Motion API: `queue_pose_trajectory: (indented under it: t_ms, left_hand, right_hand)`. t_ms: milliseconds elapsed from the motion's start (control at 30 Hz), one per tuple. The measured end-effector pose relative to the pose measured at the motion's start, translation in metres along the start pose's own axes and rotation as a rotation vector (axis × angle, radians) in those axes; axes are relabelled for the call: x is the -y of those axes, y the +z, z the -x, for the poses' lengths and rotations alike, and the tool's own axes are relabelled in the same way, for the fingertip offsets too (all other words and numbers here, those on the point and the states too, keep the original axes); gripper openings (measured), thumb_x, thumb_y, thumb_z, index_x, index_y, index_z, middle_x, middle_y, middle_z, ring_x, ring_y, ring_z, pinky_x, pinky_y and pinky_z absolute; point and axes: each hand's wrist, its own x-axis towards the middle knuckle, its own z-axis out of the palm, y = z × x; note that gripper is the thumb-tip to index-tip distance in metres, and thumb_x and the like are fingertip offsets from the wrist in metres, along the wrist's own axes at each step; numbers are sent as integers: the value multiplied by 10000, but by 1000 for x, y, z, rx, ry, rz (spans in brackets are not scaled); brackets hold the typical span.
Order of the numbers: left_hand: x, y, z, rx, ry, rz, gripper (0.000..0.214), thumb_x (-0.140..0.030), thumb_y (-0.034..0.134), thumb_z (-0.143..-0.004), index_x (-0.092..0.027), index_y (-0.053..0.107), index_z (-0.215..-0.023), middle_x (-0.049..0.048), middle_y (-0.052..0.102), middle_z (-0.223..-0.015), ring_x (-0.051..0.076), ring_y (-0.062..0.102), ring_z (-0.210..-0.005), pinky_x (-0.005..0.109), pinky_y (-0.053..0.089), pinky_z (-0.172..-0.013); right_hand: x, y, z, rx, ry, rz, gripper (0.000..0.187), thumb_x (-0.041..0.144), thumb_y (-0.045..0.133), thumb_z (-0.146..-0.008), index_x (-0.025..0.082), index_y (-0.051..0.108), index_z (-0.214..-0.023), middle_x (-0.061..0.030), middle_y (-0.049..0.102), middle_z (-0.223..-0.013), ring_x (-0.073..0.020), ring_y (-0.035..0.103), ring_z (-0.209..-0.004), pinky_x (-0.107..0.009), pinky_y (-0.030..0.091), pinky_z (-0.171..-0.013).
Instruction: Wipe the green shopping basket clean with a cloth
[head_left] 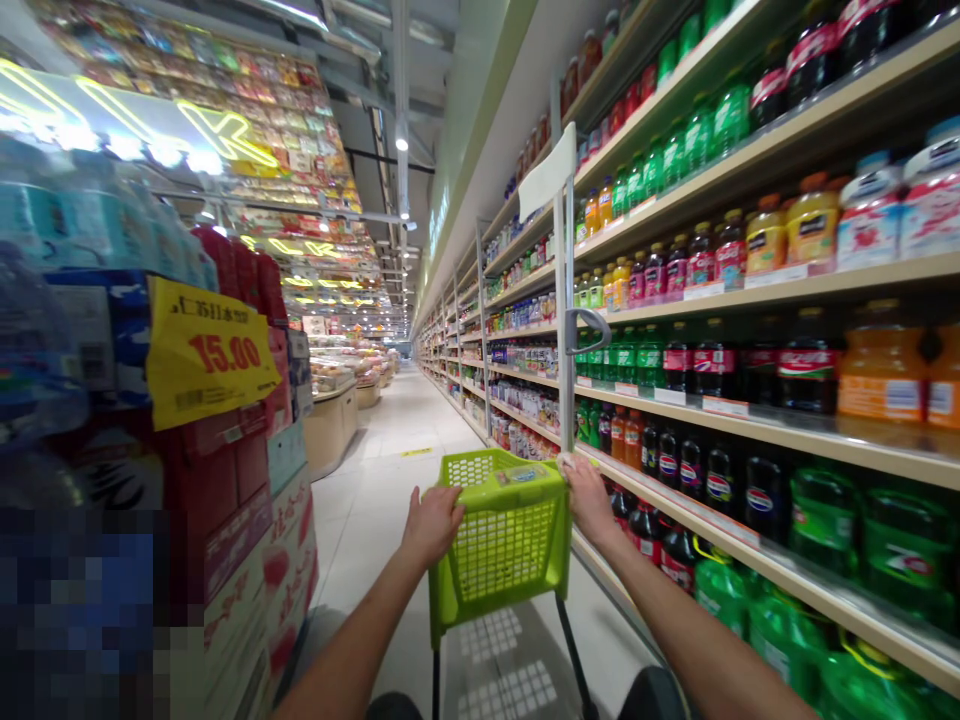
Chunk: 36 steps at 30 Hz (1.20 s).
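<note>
A lime-green plastic shopping cart [499, 590] with a lattice basket stands straight in front of me in the aisle. My left hand [433, 525] is closed over the left end of its handle, fingers curled on top. At the handle's right corner, my right hand [587, 495] is wrapped round the bar, close to the drink shelves. A small pale patch shows by the right fingertips; what it is cannot be made out. Between the hands, a printed label [525, 474] lies on the green handle panel.
Tall shelves of bottled drinks [750, 395] line the right side. A glass door with a grey handle [589, 332] sticks out from them. Stacked cartons with a yellow price sign [210, 352] crowd the left. The pale tiled floor [397, 405] runs ahead past display counters [330, 425].
</note>
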Motion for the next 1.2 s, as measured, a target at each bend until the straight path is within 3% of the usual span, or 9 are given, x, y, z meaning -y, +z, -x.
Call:
queue_pose_trajectory:
  t_ms: [67,233,300,467,533,700,767,933,1200]
  left_hand:
    - [-3,2,-2,-8,-14,1,349,-283,301,-850,-230,493,-1137,55,558,-1197,188,460,-1140,509,181,-1036]
    - [-7,2,-5,-11,16,-2,345,-280,280,-860,-226,496,-1124,52,570,-1177,188,470,-1127,519,180,-1031]
    - [-6,0,-4,5,30,-13,346,-286,299,-856,-230,477,-1147,54,557,-1197,188,459,-1141,519,169,-1035]
    - [-8,0,-1,-6,17,-35,358,-282,344,-844,-219,446,-1181,68,530,-1229,196,438,-1163,510,148,-1046]
    - [-11,4,-1,-28,16,-39,351,-280,345,-845,-219,448,-1175,68,538,-1216,197,446,-1152,511,149,-1045]
    - [-15,10,-3,-71,32,-65,316,-256,323,-853,-253,469,-1134,45,580,-1149,197,484,-1100,530,150,-1035]
    - [-14,10,-2,-78,29,-72,315,-267,327,-855,-244,470,-1135,50,582,-1144,203,489,-1091,538,146,-1032]
    - [-17,9,-1,-95,2,-81,322,-277,361,-847,-216,465,-1145,64,584,-1132,215,493,-1082,532,149,-1034]
    - [-30,12,-2,-120,1,-105,289,-276,367,-845,-216,493,-1098,58,608,-1063,215,515,-1026,526,166,-1024]
  right_hand:
    - [5,1,1,-3,3,4,454,4,354,-766,195,592,-1101,-85,570,-1170,-214,447,-1160,-460,357,-968]
    - [76,34,4,21,-362,-84,428,35,413,-795,258,572,-1125,-33,530,-1235,-218,379,-1219,-456,369,-963]
    - [68,32,3,14,-349,-84,435,26,429,-788,265,572,-1123,-29,538,-1227,-222,369,-1226,-482,345,-977]
    - [2,3,6,-63,37,-19,514,-37,365,-737,213,572,-1135,-72,530,-1231,-215,377,-1224,-494,308,-1007]
    - [15,8,12,-68,26,-35,547,-51,344,-724,199,551,-1164,-74,503,-1260,-212,349,-1243,-479,322,-1007]
    - [85,40,24,-17,-351,-136,474,16,406,-792,223,505,-1207,-57,477,-1287,-202,282,-1278,-458,367,-980]
    - [72,37,23,-30,-346,-114,475,20,395,-800,230,497,-1213,-50,490,-1276,-200,293,-1273,-458,368,-980]
    - [7,13,15,-110,17,-35,531,-29,328,-740,182,537,-1180,-81,504,-1257,-224,312,-1263,-507,347,-987]
    - [56,28,20,1,-268,-137,523,4,351,-785,239,493,-1229,-4,465,-1299,-201,301,-1269,-387,349,-1023]
